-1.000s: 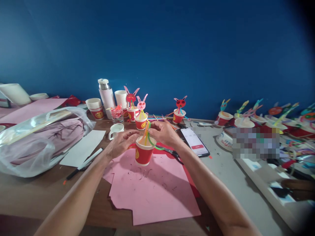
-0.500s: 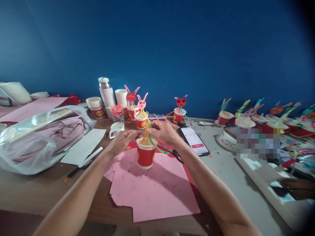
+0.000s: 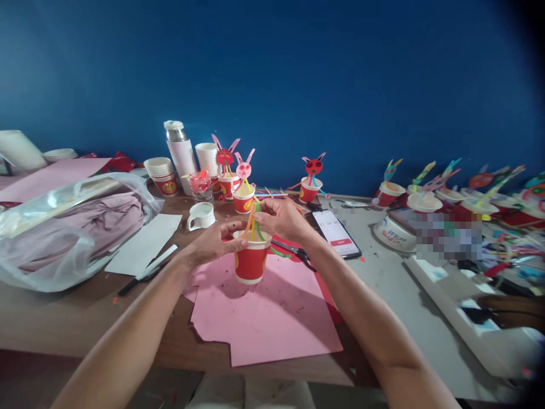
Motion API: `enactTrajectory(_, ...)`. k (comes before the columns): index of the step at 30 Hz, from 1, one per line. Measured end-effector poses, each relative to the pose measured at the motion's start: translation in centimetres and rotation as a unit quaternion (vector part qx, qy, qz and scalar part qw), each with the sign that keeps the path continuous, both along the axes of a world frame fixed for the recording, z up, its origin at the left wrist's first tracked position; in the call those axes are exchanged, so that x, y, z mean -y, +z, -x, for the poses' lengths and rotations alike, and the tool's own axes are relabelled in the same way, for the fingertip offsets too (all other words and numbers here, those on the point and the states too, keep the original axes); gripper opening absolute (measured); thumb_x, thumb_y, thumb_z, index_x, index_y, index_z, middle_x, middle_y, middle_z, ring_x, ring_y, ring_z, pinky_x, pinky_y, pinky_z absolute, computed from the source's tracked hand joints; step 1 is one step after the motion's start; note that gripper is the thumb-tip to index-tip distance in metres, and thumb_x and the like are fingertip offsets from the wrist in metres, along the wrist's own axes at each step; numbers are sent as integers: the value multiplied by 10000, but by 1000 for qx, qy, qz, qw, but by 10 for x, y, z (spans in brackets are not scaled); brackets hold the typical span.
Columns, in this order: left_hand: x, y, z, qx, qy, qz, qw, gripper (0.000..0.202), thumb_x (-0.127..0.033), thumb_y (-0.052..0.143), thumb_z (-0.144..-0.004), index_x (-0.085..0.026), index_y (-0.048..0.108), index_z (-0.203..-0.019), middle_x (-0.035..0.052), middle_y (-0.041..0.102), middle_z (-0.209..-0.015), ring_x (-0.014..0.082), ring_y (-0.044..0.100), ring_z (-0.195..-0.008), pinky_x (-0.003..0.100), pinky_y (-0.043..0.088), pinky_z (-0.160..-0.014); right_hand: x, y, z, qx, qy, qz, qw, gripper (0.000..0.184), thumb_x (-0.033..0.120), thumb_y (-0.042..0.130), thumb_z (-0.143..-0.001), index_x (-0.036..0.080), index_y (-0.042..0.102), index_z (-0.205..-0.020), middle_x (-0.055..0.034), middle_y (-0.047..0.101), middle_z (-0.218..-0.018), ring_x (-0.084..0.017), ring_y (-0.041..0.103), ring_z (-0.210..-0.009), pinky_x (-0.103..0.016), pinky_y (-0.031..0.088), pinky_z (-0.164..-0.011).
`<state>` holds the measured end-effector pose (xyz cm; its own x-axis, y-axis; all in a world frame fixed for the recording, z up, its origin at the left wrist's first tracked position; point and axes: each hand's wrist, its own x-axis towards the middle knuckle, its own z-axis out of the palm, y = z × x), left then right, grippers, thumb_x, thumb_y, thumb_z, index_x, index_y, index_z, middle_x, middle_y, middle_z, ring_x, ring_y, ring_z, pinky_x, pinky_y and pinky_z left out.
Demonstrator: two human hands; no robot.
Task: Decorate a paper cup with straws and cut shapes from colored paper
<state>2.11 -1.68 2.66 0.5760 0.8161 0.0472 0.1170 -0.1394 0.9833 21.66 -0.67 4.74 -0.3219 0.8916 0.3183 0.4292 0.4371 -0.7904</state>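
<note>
A red paper cup [image 3: 251, 264] with a white rim stands upright on pink paper in front of me. Orange, yellow and green strips that look like pipe cleaners [image 3: 248, 224] rise from its mouth, and a green end hangs outside on the right. My left hand [image 3: 217, 243] grips the cup's left side at the rim, thumb in front, other fingers partly hidden behind. The upper ends of the pipe cleaners are pinched between the fingers of my right hand [image 3: 281, 218], above the cup.
Pink paper [image 3: 264, 324] lies under the cup, with scissors [image 3: 293, 250] and a phone [image 3: 336, 233] to the right. Rabbit-faced cups [image 3: 244, 199] stand behind. A white mug [image 3: 201, 216], thermos [image 3: 181, 153], marker [image 3: 128, 287] and plastic bag [image 3: 80, 238] are leftward; a white power strip [image 3: 451, 312] lies right.
My left hand has come down from near the strips' tops to the cup's rim and taken hold there. My right hand keeps its pinch. The whole view has shifted slightly.
</note>
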Motion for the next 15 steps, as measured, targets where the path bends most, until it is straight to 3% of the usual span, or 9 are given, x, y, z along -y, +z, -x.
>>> enactTrajectory(8,-5,-6,4,57,9,47,997,413,-319,690,-706,-234,640,-1107,91,677,-1058,244,611,-981,327,475,-830,-4,-3,1,-51,26,43,997,220,342,502,-792,153,592,-724,33,506,-588,-93,436,-534,-220,317,-513)
enactTrajectory(15,-4,-6,6,62,48,61,995,412,-310,692,-706,-238,638,-1108,84,678,-1050,246,609,-969,318,469,-819,-7,0,-1,-74,14,70,995,308,395,494,-808,153,584,-640,16,533,-581,-100,467,-546,-234,338,-541)
